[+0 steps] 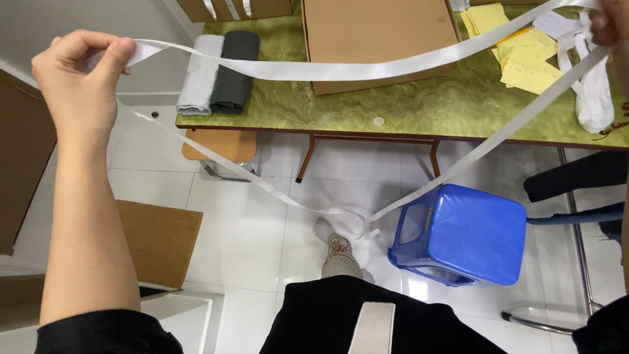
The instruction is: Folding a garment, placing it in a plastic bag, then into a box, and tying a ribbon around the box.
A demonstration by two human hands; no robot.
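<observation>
A long white ribbon [354, 69] stretches between my two raised hands. My left hand [78, 72] pinches one end at the upper left, arm lifted. At the top right corner my right hand [612, 23] grips the ribbon, partly cut off by the frame edge. From each hand a length of ribbon hangs down, and the two lengths meet in a loop near the white tiled floor [229, 223] by my foot [337, 252]. More bunched white ribbon [593, 92] lies on the green table below my right hand.
The green marbled table [419, 108] holds a cardboard box [380, 39], folded grey and dark cloths [219, 72] and yellow papers [524, 56]. A blue plastic stool [462, 233] stands on the floor. A wooden chair seat [219, 145] and brown boards [160, 239] are at the left.
</observation>
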